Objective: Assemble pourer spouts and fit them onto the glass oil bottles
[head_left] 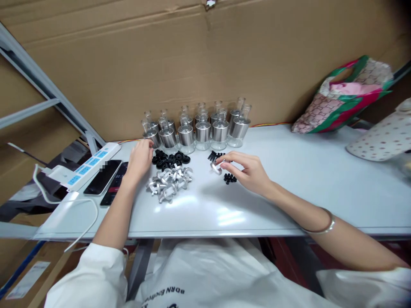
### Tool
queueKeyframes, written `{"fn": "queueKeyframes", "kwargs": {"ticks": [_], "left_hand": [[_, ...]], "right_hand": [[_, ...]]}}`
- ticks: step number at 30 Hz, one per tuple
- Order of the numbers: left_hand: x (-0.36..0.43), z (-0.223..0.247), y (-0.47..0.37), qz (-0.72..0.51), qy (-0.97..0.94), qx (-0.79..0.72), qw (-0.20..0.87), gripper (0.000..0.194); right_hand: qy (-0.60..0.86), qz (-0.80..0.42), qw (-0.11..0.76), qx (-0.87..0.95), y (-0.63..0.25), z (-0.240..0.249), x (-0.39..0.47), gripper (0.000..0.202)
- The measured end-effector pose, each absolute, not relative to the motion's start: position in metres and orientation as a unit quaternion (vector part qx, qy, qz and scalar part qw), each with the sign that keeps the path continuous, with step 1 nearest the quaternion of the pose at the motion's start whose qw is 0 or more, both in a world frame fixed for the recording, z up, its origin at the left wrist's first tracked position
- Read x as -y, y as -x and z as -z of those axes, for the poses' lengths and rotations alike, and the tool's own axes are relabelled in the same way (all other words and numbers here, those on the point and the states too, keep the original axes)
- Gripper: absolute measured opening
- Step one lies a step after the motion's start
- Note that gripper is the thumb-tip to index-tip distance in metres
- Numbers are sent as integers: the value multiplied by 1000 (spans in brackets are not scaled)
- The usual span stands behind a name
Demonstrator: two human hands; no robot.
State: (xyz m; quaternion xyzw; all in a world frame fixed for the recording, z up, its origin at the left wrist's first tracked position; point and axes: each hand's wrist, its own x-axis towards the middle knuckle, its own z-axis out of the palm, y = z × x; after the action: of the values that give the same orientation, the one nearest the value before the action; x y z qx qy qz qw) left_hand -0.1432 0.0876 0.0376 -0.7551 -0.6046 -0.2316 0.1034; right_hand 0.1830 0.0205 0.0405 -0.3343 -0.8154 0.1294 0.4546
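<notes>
My right hand (245,171) pinches a silver metal piece (216,168) between thumb and fingers, over the table beside small black parts (230,178). More small black pieces (215,155) lie just behind it. At the left, my left hand (141,156) rests by the front left bottle, next to a pile of black round parts (170,159); its fingertips are partly hidden, and whether they hold anything cannot be made out. In front of that pile lies a heap of silver metal pieces (169,183). Two rows of glass bottles with metal bands (203,131) stand behind.
On the left of the table (257,214) lie a white power strip (94,164), two phones (103,177) and a white cable (96,211). A patterned bag (340,100) and a dotted white container (380,137) are at the right. Cardboard (180,55) stands behind.
</notes>
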Motion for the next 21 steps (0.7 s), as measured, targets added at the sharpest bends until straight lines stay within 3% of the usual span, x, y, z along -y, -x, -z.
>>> {"fn": "queueKeyframes", "kwargs": {"ticks": [21], "left_hand": [[-95, -30, 150, 141, 768, 619, 81, 15]], "right_hand": [[317, -81, 425, 844, -188, -39, -24, 19]]}}
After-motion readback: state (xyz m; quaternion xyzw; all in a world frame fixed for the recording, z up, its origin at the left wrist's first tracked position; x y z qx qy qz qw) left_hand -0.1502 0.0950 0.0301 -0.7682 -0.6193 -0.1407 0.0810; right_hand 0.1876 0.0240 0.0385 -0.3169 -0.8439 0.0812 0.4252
